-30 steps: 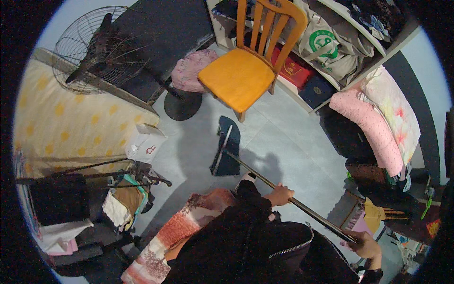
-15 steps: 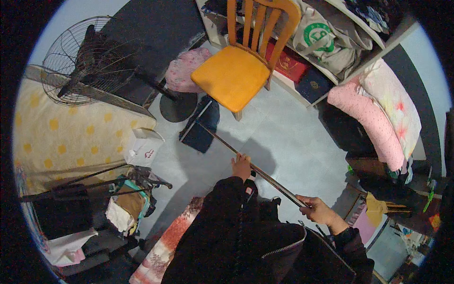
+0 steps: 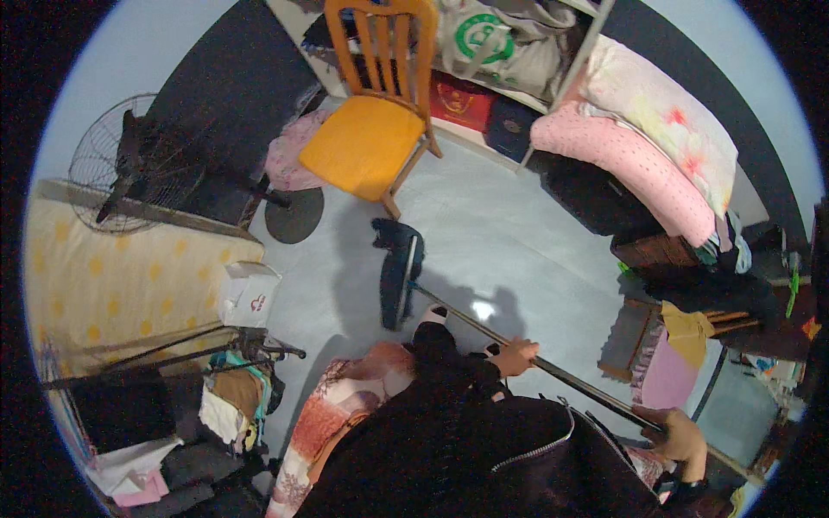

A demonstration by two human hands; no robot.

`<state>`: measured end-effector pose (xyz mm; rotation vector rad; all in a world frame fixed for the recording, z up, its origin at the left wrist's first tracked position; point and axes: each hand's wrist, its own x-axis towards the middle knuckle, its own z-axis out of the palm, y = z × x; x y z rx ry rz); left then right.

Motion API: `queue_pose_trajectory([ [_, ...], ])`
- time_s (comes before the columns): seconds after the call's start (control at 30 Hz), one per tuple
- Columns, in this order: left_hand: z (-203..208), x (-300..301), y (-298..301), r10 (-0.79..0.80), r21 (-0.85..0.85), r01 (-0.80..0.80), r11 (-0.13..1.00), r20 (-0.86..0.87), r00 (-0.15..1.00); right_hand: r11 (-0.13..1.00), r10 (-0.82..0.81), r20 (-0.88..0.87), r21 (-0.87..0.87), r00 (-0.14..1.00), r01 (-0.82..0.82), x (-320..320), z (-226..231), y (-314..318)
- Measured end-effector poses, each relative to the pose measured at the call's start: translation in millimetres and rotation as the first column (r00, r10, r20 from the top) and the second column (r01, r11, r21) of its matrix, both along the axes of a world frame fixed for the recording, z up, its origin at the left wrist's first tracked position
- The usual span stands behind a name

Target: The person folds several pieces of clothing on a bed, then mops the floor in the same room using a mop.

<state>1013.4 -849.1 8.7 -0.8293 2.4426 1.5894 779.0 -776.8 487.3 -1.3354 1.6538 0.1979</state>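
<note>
Head view: gray floor mid-frame, spotted bed at left, orange-yellow chair up top. Long-handled flat mop slants across, handle up toward the right, dark mop pad down on the floor near the chair's front leg, apart from it. Right hand holds high on the handle, left hand lower; wide spacing probably gives leverage and steering, and the slant likely lets the pad sit flat. Both hands' fingers curl around the handle, gripping; right fingertips partly hidden. Handle runs through the fingers; pad sits well ahead and left of them, nearer the left hand.
</note>
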Motion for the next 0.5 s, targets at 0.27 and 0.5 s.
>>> queue_pose_trajectory([
  [0.27, 73, -83, -16, 0.027, -0.064, -0.044, 0.997, -0.251, 0.968, 0.985, -0.046, -0.332, -0.170, 0.942, -0.011, -13, 31, 62],
  [0.5, 42, -54, -84, 0.196, -0.232, -0.230, 0.945, -0.161, 0.967, 0.953, 0.154, -0.415, -0.178, 0.897, -0.246, 11, -10, 13],
])
